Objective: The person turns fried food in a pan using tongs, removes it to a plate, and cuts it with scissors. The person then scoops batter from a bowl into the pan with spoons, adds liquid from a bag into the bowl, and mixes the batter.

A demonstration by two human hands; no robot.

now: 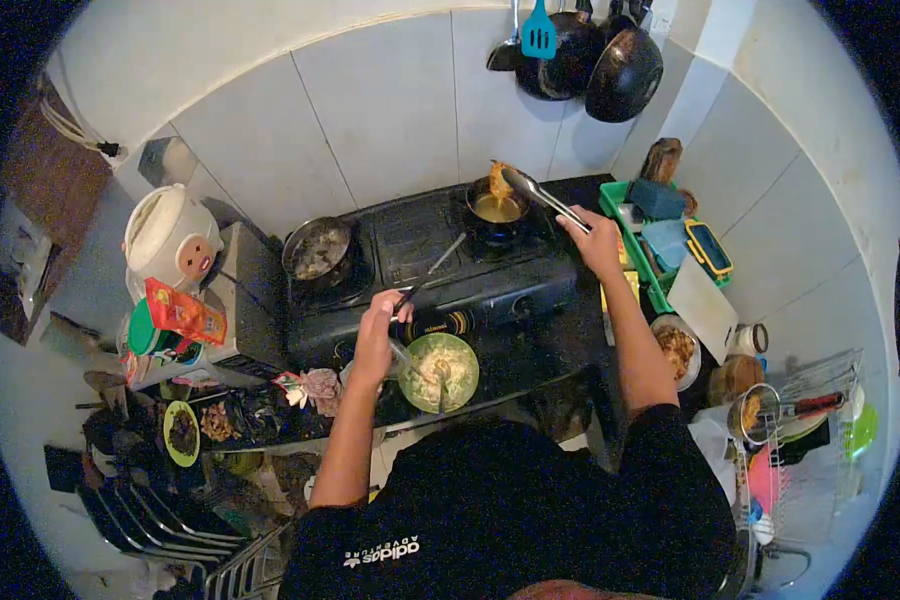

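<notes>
My right hand [595, 240] is closed on metal tongs [545, 195], which reach up and left over a small pan [498, 207] on the right burner. A golden-brown piece of food [500, 182] hangs at the tongs' tips above the yellowish liquid. In my left hand [375, 335] is a long dark-handled utensil [432, 268], its light end pointing up and right over the stove. Just right of that hand sits a green bowl [473, 382] of pale mixture with a spoon in it.
On the left burner stands a pan [318, 250] with dark contents. A rice cooker [170, 245] and red packet [185, 315] are at left. At right are a green basket [655, 285], white board [702, 300], bowl of fried food [676, 350] and dish rack [795, 440]. Pans [625, 75] hang above.
</notes>
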